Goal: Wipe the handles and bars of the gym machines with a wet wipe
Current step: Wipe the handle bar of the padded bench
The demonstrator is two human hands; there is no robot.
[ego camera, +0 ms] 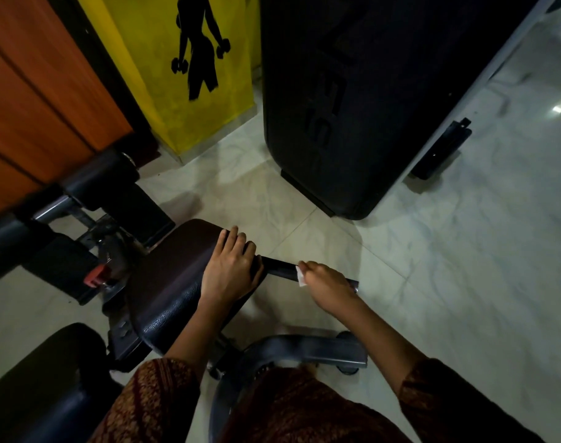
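Observation:
A black handle bar (280, 269) sticks out to the right from under a dark padded seat (173, 270) of a gym machine. My right hand (327, 282) is wrapped round the bar's outer part with a white wet wipe (300, 275) held against it; the wipe's edge shows at the thumb side. My left hand (232, 266) lies on the seat's right edge, fingers curled over the rim where the bar begins. The bar's metal end cap (354, 284) shows beyond my right hand.
Black roller pads and a chrome frame (90, 187) stand at the left, another black pad (39, 385) at bottom left. A grey curved machine base (304, 350) lies below my arms. A large black shroud (352, 107) stands behind, with a yellow pillar (189, 75) and pale tiled floor.

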